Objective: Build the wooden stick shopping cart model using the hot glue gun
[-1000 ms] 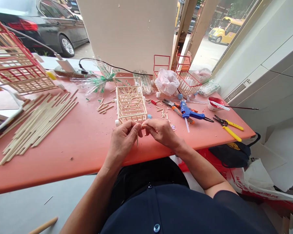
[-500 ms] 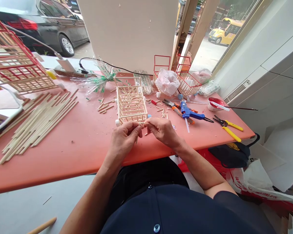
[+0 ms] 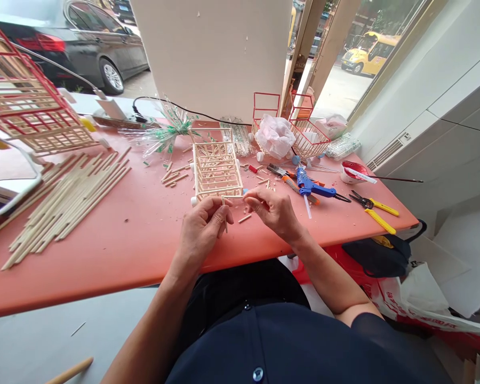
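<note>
Between thumb and fingers, my left hand (image 3: 204, 221) pinches a short wooden stick (image 3: 225, 216), held nearly upright at the near side of a small wooden stick cart (image 3: 218, 168) with white wheels. To its right, my right hand (image 3: 274, 210) has thumb and index finger pressed together near the cart's corner; what they hold, if anything, is too small to make out. A loose short stick (image 3: 245, 218) lies on the table between the hands.
Long sticks (image 3: 70, 197) lie left on the pink table (image 3: 144, 240). Right are a blue glue gun (image 3: 312, 185), yellow-handled pliers (image 3: 374, 208) and a red paint cup (image 3: 351, 173). Red-trimmed stick frames (image 3: 36, 101) stand at far left.
My hands have moved apart, the right one shifting slightly right. The stick in my left hand now shows, and the loose stick between the hands is more exposed.
</note>
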The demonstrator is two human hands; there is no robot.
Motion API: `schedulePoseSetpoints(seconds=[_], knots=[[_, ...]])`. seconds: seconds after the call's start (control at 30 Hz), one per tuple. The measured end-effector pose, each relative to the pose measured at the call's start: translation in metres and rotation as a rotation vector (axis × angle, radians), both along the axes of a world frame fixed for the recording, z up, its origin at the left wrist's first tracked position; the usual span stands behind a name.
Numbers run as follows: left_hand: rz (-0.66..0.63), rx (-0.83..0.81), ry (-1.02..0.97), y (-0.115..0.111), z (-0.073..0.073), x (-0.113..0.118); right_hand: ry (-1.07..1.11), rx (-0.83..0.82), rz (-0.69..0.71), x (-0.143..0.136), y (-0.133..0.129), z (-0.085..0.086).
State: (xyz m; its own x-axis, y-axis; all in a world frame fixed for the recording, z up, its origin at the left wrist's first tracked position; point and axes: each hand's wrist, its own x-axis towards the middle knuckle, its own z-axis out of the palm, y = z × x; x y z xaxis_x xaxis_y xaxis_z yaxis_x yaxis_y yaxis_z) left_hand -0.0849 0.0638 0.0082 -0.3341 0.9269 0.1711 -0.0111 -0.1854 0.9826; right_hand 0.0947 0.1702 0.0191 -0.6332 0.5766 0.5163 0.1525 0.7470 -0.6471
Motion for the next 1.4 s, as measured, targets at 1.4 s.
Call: schedulePoseSetpoints(seconds=[1.4], knots=[[-0.122, -0.033, 0.086, -0.015, -0.001, 0.012, 0.396, -0.97, 0.165, 0.003, -0.045, -0.014]])
